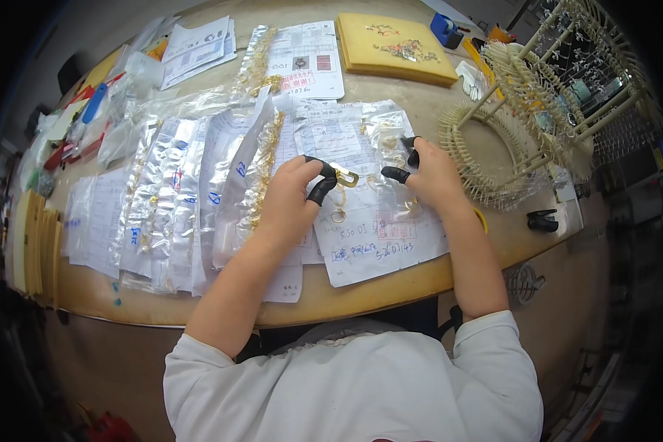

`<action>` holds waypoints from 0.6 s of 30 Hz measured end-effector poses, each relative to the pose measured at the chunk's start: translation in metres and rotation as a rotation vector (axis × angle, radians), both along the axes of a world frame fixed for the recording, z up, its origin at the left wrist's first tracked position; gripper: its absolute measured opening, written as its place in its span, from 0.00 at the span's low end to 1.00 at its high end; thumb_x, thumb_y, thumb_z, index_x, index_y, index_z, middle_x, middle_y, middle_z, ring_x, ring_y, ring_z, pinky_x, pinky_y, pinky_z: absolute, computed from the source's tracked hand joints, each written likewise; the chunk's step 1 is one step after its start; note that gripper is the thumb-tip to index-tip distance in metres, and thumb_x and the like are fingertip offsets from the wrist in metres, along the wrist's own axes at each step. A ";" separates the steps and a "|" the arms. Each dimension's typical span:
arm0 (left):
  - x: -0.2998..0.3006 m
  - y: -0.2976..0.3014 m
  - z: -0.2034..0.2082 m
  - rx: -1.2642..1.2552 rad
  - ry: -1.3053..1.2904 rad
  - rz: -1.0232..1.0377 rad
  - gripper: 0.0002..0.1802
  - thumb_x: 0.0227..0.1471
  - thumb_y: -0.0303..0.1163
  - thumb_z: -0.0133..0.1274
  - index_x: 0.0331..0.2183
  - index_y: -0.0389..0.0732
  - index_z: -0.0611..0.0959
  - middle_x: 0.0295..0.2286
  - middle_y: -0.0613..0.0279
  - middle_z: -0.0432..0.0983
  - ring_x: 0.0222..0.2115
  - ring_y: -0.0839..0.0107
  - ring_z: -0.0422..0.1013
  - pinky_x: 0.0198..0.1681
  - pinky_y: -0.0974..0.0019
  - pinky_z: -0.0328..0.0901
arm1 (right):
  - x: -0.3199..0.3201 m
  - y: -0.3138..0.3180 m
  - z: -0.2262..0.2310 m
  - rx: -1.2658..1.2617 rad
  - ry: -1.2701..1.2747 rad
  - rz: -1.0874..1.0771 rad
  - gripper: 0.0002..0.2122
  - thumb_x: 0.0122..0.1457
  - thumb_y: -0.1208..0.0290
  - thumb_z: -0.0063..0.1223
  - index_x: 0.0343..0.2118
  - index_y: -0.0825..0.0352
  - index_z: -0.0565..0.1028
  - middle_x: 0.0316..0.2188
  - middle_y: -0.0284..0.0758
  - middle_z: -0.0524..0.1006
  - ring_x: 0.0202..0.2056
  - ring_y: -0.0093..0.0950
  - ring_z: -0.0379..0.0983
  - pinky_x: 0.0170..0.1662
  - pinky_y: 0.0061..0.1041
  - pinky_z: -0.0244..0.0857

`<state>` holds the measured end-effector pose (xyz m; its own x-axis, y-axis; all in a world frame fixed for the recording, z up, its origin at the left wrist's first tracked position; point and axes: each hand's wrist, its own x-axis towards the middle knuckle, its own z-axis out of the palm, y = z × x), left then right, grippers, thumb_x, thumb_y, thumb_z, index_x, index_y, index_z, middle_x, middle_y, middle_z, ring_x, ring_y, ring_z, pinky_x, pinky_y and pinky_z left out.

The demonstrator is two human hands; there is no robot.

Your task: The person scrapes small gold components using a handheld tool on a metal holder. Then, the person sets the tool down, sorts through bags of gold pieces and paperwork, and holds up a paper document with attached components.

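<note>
My left hand (298, 193), with black finger covers, is closed in a pinch on a piece of gold-coloured jewelry (348, 179). That piece has a broad oblong loop, and a thin chain with a small ring (338, 216) shows just below it. My right hand (436, 175), also in black finger covers, has its thumb and forefinger apart beside a clear plastic bag (387, 132) with small pieces inside. Whether its fingertips touch the bag I cannot tell. Under both hands lies a printed paper sheet (353, 261) with handwriting and red stamps.
To the left, several clear bags of gold-coloured jewelry (173, 184) lie over papers. A yellow board (390, 55) bearing small pieces stands at the back. Right of my right hand is a round beige rack (486, 147) with many prongs. A black clip (542, 220) sits near the table edge.
</note>
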<state>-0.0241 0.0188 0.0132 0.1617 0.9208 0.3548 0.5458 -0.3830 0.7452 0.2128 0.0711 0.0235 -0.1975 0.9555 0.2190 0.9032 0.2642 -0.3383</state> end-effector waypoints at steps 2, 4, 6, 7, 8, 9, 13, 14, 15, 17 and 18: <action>0.000 0.001 -0.001 0.004 0.062 0.026 0.15 0.33 0.14 0.49 0.30 0.36 0.77 0.24 0.54 0.68 0.30 0.54 0.66 0.33 0.61 0.62 | 0.000 0.004 -0.004 0.011 -0.005 0.011 0.14 0.41 0.73 0.60 0.32 0.70 0.71 0.25 0.42 0.73 0.27 0.37 0.71 0.31 0.31 0.63; -0.003 0.002 -0.004 0.007 0.128 0.059 0.15 0.32 0.14 0.49 0.29 0.36 0.76 0.24 0.54 0.67 0.30 0.53 0.65 0.32 0.59 0.62 | -0.005 0.003 0.005 -0.178 0.067 -0.025 0.12 0.42 0.77 0.57 0.32 0.70 0.71 0.29 0.44 0.74 0.31 0.40 0.71 0.34 0.33 0.63; -0.005 0.004 -0.009 0.015 0.179 0.098 0.14 0.32 0.14 0.50 0.29 0.36 0.77 0.25 0.54 0.67 0.31 0.54 0.65 0.34 0.59 0.62 | -0.005 0.003 0.004 -0.200 0.176 -0.010 0.12 0.42 0.79 0.56 0.33 0.69 0.72 0.28 0.43 0.73 0.30 0.39 0.71 0.33 0.32 0.63; -0.006 0.004 -0.009 0.017 0.182 0.102 0.14 0.32 0.14 0.50 0.29 0.36 0.77 0.25 0.54 0.67 0.31 0.54 0.65 0.34 0.59 0.62 | -0.004 0.003 0.003 -0.224 0.283 0.002 0.12 0.42 0.81 0.54 0.34 0.69 0.72 0.27 0.43 0.73 0.28 0.38 0.70 0.32 0.31 0.62; -0.005 0.005 -0.007 0.019 0.228 0.078 0.15 0.31 0.14 0.50 0.28 0.36 0.77 0.25 0.55 0.68 0.32 0.55 0.65 0.34 0.59 0.62 | -0.002 0.004 0.001 -0.221 0.286 0.005 0.12 0.42 0.81 0.54 0.34 0.69 0.72 0.27 0.43 0.73 0.28 0.38 0.70 0.32 0.31 0.62; -0.005 0.005 -0.006 0.020 0.274 0.054 0.15 0.31 0.14 0.50 0.28 0.37 0.77 0.25 0.55 0.68 0.32 0.55 0.65 0.35 0.59 0.62 | 0.002 0.005 -0.001 -0.206 0.352 0.049 0.13 0.43 0.83 0.53 0.35 0.69 0.72 0.26 0.40 0.72 0.27 0.34 0.70 0.31 0.27 0.63; -0.004 0.006 -0.009 0.072 0.388 -0.015 0.15 0.29 0.15 0.51 0.28 0.38 0.77 0.25 0.56 0.69 0.32 0.56 0.66 0.36 0.60 0.62 | 0.012 0.010 -0.009 -0.049 0.351 0.212 0.14 0.43 0.88 0.49 0.35 0.69 0.73 0.27 0.38 0.69 0.29 0.32 0.70 0.31 0.26 0.64; -0.004 0.004 -0.007 0.075 0.394 -0.009 0.15 0.29 0.15 0.51 0.28 0.38 0.77 0.25 0.56 0.69 0.32 0.56 0.66 0.36 0.60 0.62 | 0.010 0.008 -0.007 -0.045 0.356 0.219 0.14 0.43 0.88 0.49 0.35 0.69 0.73 0.27 0.38 0.69 0.29 0.32 0.70 0.31 0.26 0.64; -0.004 0.003 -0.005 0.045 0.355 0.000 0.15 0.30 0.16 0.52 0.28 0.38 0.77 0.26 0.56 0.69 0.33 0.56 0.66 0.36 0.60 0.62 | 0.006 0.003 -0.002 -0.068 0.318 0.207 0.14 0.42 0.89 0.48 0.34 0.69 0.73 0.28 0.39 0.69 0.30 0.33 0.69 0.32 0.26 0.64; -0.001 0.001 0.000 0.022 0.324 0.011 0.15 0.30 0.16 0.52 0.28 0.38 0.77 0.26 0.56 0.69 0.33 0.56 0.66 0.36 0.60 0.62 | -0.001 -0.009 0.010 -0.022 0.260 0.229 0.13 0.40 0.90 0.43 0.31 0.70 0.71 0.28 0.42 0.69 0.31 0.36 0.69 0.34 0.28 0.63; 0.002 0.001 0.003 -0.023 0.270 0.033 0.15 0.31 0.16 0.52 0.29 0.38 0.77 0.27 0.55 0.69 0.34 0.56 0.66 0.37 0.59 0.62 | -0.001 -0.009 0.009 -0.016 0.267 0.232 0.13 0.40 0.90 0.43 0.31 0.70 0.71 0.28 0.42 0.69 0.31 0.36 0.69 0.34 0.28 0.63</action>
